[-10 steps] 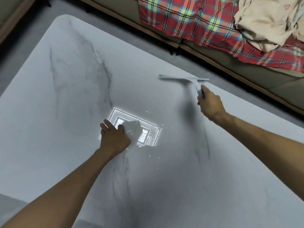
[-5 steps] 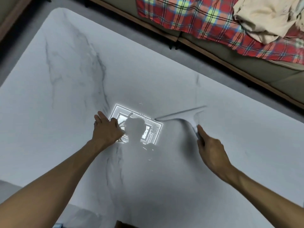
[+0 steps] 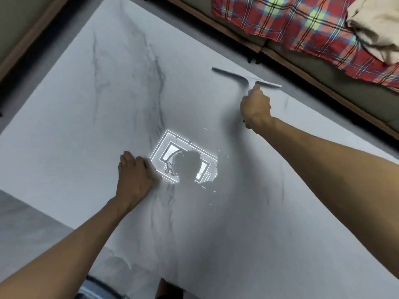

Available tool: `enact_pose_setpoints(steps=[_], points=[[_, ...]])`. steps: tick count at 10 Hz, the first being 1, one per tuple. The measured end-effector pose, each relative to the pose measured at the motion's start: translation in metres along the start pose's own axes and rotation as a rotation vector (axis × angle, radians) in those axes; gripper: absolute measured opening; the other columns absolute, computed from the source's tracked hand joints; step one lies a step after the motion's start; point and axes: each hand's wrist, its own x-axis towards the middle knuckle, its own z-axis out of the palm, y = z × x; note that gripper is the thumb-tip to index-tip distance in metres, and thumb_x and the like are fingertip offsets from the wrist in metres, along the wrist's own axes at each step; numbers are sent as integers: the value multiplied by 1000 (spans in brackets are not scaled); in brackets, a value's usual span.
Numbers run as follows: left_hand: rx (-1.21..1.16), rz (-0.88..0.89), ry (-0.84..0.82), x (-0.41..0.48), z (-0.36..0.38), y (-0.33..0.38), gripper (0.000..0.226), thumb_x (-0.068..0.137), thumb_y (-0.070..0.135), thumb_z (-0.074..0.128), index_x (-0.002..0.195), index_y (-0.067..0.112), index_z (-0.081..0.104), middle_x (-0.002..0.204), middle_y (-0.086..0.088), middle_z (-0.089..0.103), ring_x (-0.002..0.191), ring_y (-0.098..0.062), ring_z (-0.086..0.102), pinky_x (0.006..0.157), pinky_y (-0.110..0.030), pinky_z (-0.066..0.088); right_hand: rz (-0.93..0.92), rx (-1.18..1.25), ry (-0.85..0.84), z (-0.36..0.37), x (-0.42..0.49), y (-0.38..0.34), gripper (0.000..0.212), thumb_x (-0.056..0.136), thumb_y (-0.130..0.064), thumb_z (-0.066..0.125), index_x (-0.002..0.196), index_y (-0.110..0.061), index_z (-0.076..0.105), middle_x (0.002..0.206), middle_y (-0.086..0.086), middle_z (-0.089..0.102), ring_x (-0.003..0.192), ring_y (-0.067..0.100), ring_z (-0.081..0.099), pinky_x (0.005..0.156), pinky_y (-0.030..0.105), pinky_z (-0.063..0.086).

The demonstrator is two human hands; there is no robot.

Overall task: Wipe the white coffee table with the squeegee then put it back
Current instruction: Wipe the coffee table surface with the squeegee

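Note:
The white marble-veined coffee table (image 3: 86, 147) fills most of the view. My right hand (image 3: 255, 107) grips the handle of a pale grey squeegee (image 3: 244, 78), whose long blade lies near the table's far edge. My left hand (image 3: 135, 176) rests on the tabletop with the fingers lying on the surface, just left of a bright ceiling-light reflection (image 3: 185, 165). Small wet specks glint around that reflection.
A low sofa with a wooden base (image 3: 302, 63) runs along the far side, carrying a red plaid blanket (image 3: 291, 20) and a cream cloth (image 3: 375, 29). Grey floor (image 3: 26, 229) shows at the near left, past the table's edge.
My right hand pulled the squeegee toward me across the table, then carried it back out to the far edge. My left hand stayed on the table.

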Motion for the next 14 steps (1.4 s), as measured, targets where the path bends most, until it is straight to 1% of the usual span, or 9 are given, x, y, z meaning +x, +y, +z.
enact_pose_setpoints(steps=[2,4,6,7,9,10,11,12,14], points=[[-92,-7,-110,5,2,-1,34,82,0,55,115,-8,54,131,-32,42,123,-50,43,97,-57,44,-411,-330,-149,36,-68,34,52,97,-17,37,147,-19,25,99,18,63,89,40,58,67,35,37],[-145,-64,-117,5,0,-3,32,84,6,55,114,-4,54,132,-28,40,122,-43,43,94,-48,45,-587,-540,-323,-9,-140,134,58,97,-23,39,150,-36,20,84,6,55,70,34,58,61,34,42],[-156,-5,-92,-21,5,1,18,82,-2,47,98,-5,55,109,-22,45,97,-38,51,75,-42,44,-563,-709,-427,-75,-166,169,53,99,-26,40,150,-34,26,87,5,62,74,31,62,63,36,49],[-141,13,-53,-29,7,-2,16,79,-2,50,94,-4,56,105,-22,46,90,-39,52,73,-42,44,-540,-612,-369,-77,-156,143,49,98,-26,43,146,-30,34,88,7,66,78,34,63,69,39,52],[-50,-22,-61,-33,16,-17,30,73,5,56,101,-5,56,115,-27,44,107,-41,44,90,-45,41,-303,-302,-173,-31,-65,33,9,96,-17,36,105,-17,39,93,14,58,81,33,52,69,38,48],[-41,-59,-81,-31,20,-30,34,74,6,56,105,-5,53,127,-32,40,117,-45,40,97,-47,39,-105,-172,-144,16,-32,-13,31,94,-11,33,125,-9,38,116,20,57,86,30,51,71,35,44],[-97,-64,-92,-30,21,-36,33,75,2,54,108,-5,51,131,-32,37,120,-46,39,98,-47,38,-184,-273,-120,41,-41,-25,50,95,-10,35,145,-8,25,124,21,56,98,36,55,80,37,44],[-185,-54,-105,-32,20,-42,32,81,-2,49,113,-6,49,139,-29,34,126,-46,38,97,-45,39,-556,-446,-207,65,-88,-11,54,97,-15,37,149,-18,23,111,20,63,100,43,57,78,40,40],[-348,-86,-6,-40,7,-37,7,88,3,41,89,4,47,98,-13,50,83,-32,50,62,-33,33,-818,-602,-427,61,-149,72,60,96,-24,40,149,-37,17,91,6,56,67,37,55,60,32,32]])
